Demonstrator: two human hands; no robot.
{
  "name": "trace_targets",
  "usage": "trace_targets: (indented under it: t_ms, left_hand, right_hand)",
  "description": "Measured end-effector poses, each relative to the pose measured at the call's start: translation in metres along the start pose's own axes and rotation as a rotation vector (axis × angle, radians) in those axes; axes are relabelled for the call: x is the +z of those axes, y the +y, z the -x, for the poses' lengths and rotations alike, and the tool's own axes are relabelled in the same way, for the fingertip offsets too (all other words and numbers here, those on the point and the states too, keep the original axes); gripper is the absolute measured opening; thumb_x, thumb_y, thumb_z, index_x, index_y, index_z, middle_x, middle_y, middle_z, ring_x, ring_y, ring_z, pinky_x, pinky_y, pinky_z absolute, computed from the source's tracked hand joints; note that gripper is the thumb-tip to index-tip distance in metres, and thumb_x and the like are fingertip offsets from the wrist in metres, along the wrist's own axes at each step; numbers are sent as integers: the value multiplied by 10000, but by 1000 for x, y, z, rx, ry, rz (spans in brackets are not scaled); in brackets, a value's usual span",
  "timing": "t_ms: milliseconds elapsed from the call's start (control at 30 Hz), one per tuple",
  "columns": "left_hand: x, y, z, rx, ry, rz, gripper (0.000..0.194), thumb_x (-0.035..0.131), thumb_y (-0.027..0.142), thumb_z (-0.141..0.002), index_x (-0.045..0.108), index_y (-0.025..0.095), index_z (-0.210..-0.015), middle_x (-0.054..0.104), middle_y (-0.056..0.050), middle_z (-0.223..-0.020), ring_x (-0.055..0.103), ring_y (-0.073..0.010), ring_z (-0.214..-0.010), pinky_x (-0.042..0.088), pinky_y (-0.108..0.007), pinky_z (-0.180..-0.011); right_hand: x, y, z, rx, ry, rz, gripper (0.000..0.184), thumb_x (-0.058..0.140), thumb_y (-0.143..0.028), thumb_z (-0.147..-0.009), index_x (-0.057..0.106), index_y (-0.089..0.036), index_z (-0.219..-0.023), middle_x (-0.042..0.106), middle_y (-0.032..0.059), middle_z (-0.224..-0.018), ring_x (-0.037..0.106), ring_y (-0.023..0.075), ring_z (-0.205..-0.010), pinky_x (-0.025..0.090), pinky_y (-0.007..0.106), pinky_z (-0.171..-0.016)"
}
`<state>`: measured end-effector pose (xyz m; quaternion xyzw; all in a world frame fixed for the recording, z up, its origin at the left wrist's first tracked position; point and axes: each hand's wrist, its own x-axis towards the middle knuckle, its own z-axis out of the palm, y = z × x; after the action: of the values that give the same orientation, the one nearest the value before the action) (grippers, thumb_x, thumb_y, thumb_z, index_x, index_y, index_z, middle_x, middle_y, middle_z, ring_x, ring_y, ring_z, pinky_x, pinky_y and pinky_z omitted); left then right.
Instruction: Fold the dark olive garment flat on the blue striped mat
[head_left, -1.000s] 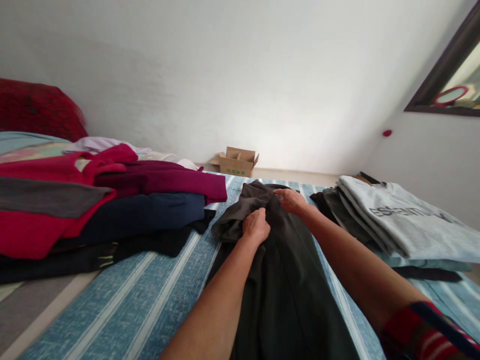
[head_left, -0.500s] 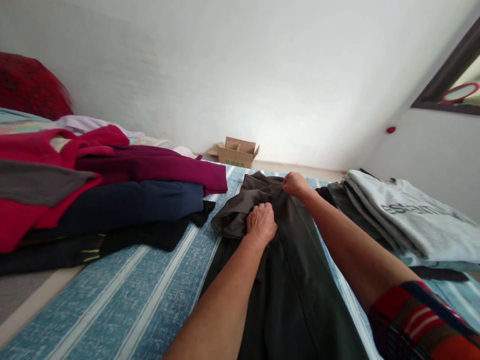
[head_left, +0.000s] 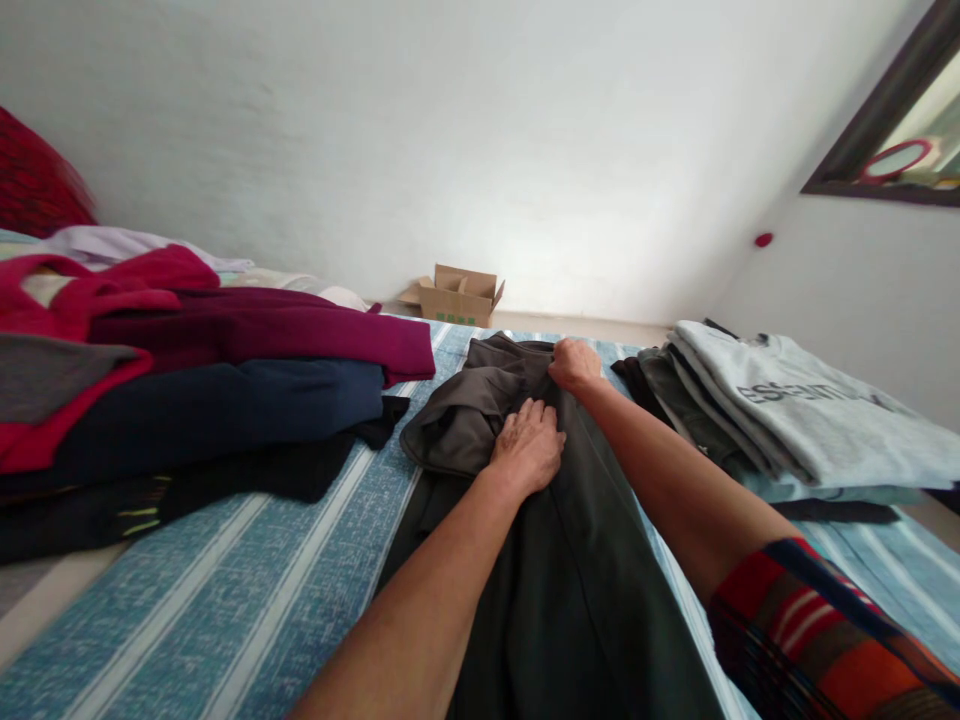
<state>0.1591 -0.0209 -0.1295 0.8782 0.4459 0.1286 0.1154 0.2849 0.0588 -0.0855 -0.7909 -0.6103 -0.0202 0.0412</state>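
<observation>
A dark grey garment point(head_left: 600, 560) lies lengthwise in front of me on the striped bed sheet. Its far left part is a bunched, folded-over flap point(head_left: 457, 425) of lighter grey-brown cloth. My left hand point(head_left: 527, 445) rests palm down beside this flap, its fingers stretched forward over the cloth. At the garment's far right corner, my right hand point(head_left: 575, 364) is closed on the edge, fingers curled and fingertips hidden. Whether it is trousers or a top I cannot tell.
To the left lies a heap of clothes with a maroon garment point(head_left: 330, 335) and a navy one point(head_left: 300, 400). Folded clothes are stacked at right under a light grey shirt point(head_left: 817, 410). A cardboard box point(head_left: 454, 300) stands beyond the blue striped sheet point(head_left: 300, 570), by the wall.
My left hand's fingers have straightened and spread flatter over the cloth. The right hand keeps its hold at the far corner. The whole view has shifted slightly.
</observation>
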Motion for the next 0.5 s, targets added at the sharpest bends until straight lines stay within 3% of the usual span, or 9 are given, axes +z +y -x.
trace_targets:
  t_ms: [100,233,367,500]
  left_hand:
    - [9,-2,-1,-38,-166,-18,574,357,488,-902,350,153,-1368,238,-135,-1504,116,-277,-1399,155,-468,-1097]
    - [8,-4,-5,-44,-226,-37,662,368,556,-874,303,174,-1411,152,-132,-1528,40,-278,-1409,116,-504,-1092]
    - [7,-4,-7,-37,-227,-42,681,391,573,-860,292,196,-1418,126,-127,-1533,29,-276,-1410,111,-507,-1089]
    - [8,-5,-9,-28,-238,-71,688,360,571,-869,276,178,-1427,106,-129,-1534,21,-267,-1411,99,-499,-1094]
  right_hand:
    - [-2,2,9,-31,69,-39,357,402,-113,-832,601,-114,-1129,631,183,-1098,589,268,-1054,453,333,-837]
    - [-5,8,41,-134,109,-92,370,403,-152,-854,566,-182,-1185,661,99,-1060,607,213,-1005,444,277,-825]
    - [-2,29,108,-230,124,-157,303,408,-207,-883,604,-216,-1113,650,44,-1094,604,166,-987,436,227,-828]
    - [13,50,193,-420,182,-414,313,389,-241,-904,598,-203,-1133,633,71,-1123,585,174,-1018,442,287,-890]
